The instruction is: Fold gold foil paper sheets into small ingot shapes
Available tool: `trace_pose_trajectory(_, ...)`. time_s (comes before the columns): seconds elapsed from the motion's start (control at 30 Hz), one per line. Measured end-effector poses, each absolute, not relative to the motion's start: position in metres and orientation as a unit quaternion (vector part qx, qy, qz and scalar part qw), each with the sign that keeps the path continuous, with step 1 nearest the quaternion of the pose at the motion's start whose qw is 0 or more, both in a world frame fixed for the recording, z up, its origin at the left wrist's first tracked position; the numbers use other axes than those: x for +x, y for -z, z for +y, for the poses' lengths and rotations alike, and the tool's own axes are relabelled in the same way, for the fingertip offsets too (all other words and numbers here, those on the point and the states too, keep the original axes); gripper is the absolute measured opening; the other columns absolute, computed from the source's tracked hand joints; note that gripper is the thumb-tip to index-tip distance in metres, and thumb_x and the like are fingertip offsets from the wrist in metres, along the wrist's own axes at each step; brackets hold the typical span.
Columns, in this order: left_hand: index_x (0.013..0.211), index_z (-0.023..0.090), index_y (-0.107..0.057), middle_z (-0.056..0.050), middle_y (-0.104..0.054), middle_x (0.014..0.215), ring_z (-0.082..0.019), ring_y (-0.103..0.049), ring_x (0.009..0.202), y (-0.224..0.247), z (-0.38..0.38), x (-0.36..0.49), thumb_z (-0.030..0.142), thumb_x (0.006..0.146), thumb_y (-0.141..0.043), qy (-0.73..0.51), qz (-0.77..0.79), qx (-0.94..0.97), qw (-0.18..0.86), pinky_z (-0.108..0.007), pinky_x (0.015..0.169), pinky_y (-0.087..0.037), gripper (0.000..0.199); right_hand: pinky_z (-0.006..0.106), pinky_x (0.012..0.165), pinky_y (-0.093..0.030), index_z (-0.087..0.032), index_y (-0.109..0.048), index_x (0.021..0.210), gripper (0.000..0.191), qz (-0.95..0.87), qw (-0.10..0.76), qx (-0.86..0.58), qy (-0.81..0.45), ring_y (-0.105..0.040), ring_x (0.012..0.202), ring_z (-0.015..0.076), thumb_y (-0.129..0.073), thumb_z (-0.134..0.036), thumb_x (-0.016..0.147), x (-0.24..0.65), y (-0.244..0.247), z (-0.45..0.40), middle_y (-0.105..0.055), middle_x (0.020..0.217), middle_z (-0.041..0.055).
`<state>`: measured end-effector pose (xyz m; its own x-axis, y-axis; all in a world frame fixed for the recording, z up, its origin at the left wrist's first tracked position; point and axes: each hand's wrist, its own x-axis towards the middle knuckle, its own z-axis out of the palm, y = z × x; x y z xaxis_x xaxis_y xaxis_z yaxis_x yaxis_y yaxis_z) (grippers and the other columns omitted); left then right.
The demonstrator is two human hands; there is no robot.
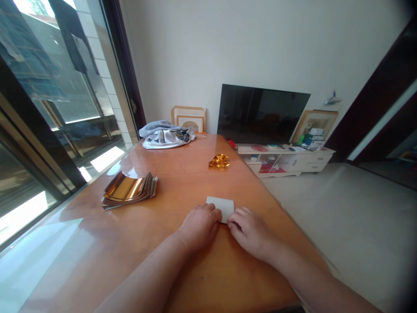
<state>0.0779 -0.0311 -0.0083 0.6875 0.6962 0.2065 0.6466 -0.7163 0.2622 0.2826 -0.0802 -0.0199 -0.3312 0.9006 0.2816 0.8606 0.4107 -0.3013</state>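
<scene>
A small white sheet of paper (222,205) lies on the wooden table (182,256) in front of me. My left hand (204,221) is at its near left part, fingers curled and pressed together on the paper. At the near right edge, my right hand (246,229) pinches the sheet between thumb and bent fingers. Both fingertips partly hide the near edge of the paper. Farther up the table sits a crumpled or folded gold foil piece (219,161). To the left is a stack of shiny gold foil sheets (130,189), slightly curled.
A bundle of grey cloth (167,135) rests at the far end of the table. Beyond it stand picture frames (189,118), a television (262,115) and a low white cabinet (293,161). Glass doors (73,95) line the left side; the table's right edge borders a tiled floor.
</scene>
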Motion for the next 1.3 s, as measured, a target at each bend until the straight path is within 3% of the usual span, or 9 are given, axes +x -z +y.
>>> trace_pose_trajectory(0.27, 0.089, 0.023, -0.068, -0.004, -0.068, 0.093, -0.020, -0.061, 0.089, 0.009, -0.021, 0.066, 0.019, 0.087, -0.050, -0.167, 0.386, 0.892, 0.166, -0.029, 0.080, -0.044, 0.019, 0.026, 0.066, -0.035, -0.021, -0.057, 0.075, 0.019, -0.775, 0.209, -0.587, -0.109, -0.055, 0.076, 0.0155, -0.051, -0.020, 0.093, 0.286, 0.024, -0.068, -0.064, 0.081, 0.0012)
trace_pose_trajectory(0.53, 0.089, 0.022, -0.067, -0.003, -0.071, 0.094, -0.018, -0.062, 0.083, 0.007, -0.009, 0.058, 0.022, 0.084, -0.051, -0.153, 0.463, 0.841, 0.233, -0.026, 0.069, -0.044, 0.017, 0.027, 0.060, -0.028, -0.020, -0.054, 0.073, 0.019, -0.741, 0.200, -0.634, -0.099, -0.056, 0.073, 0.0149, -0.053, -0.024, 0.092, 0.282, 0.022, -0.065, -0.064, 0.079, 0.0010)
trace_pose_trajectory(0.8, 0.089, 0.021, -0.066, -0.003, -0.070, 0.088, -0.017, -0.060, 0.076, 0.014, -0.003, 0.057, 0.029, 0.082, -0.056, -0.137, 0.504, 0.821, 0.229, -0.025, 0.062, -0.039, 0.015, 0.027, 0.058, -0.024, -0.021, -0.056, 0.073, 0.017, -0.720, 0.202, -0.655, -0.107, -0.054, 0.069, 0.0141, -0.056, -0.025, 0.089, 0.279, 0.021, -0.063, -0.066, 0.078, 0.0009)
trace_pose_trajectory(1.3, 0.092, 0.021, -0.066, -0.002, -0.071, 0.090, -0.017, -0.062, 0.082, 0.017, 0.004, 0.054, 0.019, 0.080, -0.050, -0.142, 0.494, 0.815, 0.269, -0.025, 0.072, -0.046, 0.021, 0.027, 0.056, -0.020, -0.021, -0.061, 0.075, 0.015, -0.705, 0.192, -0.672, -0.121, -0.054, 0.067, 0.0137, -0.060, -0.030, 0.087, 0.281, 0.020, -0.062, -0.068, 0.078, 0.0009)
